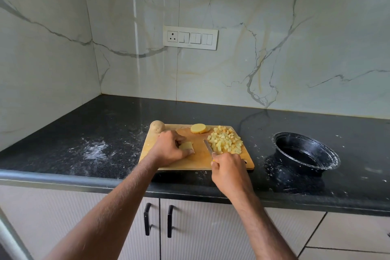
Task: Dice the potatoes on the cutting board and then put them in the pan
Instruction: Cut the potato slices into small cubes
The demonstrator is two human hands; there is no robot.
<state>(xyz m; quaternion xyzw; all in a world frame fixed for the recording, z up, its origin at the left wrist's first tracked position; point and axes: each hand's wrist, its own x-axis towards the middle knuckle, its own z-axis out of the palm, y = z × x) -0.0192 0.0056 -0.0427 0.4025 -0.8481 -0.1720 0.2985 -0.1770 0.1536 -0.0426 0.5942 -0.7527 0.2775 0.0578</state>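
We see one wooden cutting board (190, 160) on the dark worktop (95, 133). Our left hand (172, 148) curls over one flat potato slab (186, 145) near the board's middle, holding it down. Our right hand (229, 168) grips one knife (209, 146), its blade lying between the slab and the single heap of potato dice (225, 142), which fills the board's far right corner. Beside the heap, at the far edge, sits one stack of round potato slices (199, 128); we cannot tell how many. One whole unpeeled potato (157, 126) rests at the board's far left corner. One black pan (305, 152) stands right of the board, apart from it.
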